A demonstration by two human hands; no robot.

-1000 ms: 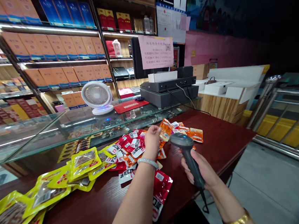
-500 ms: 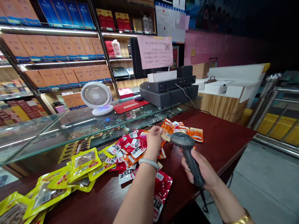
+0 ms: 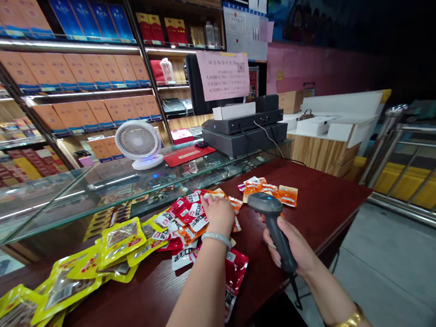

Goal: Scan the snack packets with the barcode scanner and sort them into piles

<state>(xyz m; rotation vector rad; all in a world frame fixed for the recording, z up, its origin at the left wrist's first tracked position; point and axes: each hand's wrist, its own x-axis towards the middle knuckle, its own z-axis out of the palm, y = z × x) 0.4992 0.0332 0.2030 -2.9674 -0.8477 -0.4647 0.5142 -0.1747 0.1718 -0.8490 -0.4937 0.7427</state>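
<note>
My right hand (image 3: 293,246) is wrapped around the handle of a dark barcode scanner (image 3: 266,205), its head tilted up over the table. My left hand (image 3: 220,214) reaches onto a mixed heap of small snack packets, its fingers partly hidden but apparently apart, touching the pile. Red packets (image 3: 187,210) lie under and beside those fingers, with an orange packet (image 3: 189,234) among them. Just beyond the scanner sits a separate small group of orange packets (image 3: 287,196). Closer to me, a red packet (image 3: 236,272) lies partly behind my left forearm.
Yellow snack packets (image 3: 69,280) spread along the left of the dark red table (image 3: 321,189). Behind it are a glass counter (image 3: 78,192), a white fan (image 3: 139,143), and a monitor with a pink sign (image 3: 224,75). A metal railing (image 3: 418,201) stands at right.
My left hand has let go of an orange packet near the scanner, which now lies with the right-hand group, and has moved left onto the heap. The scanner stays nearly still.
</note>
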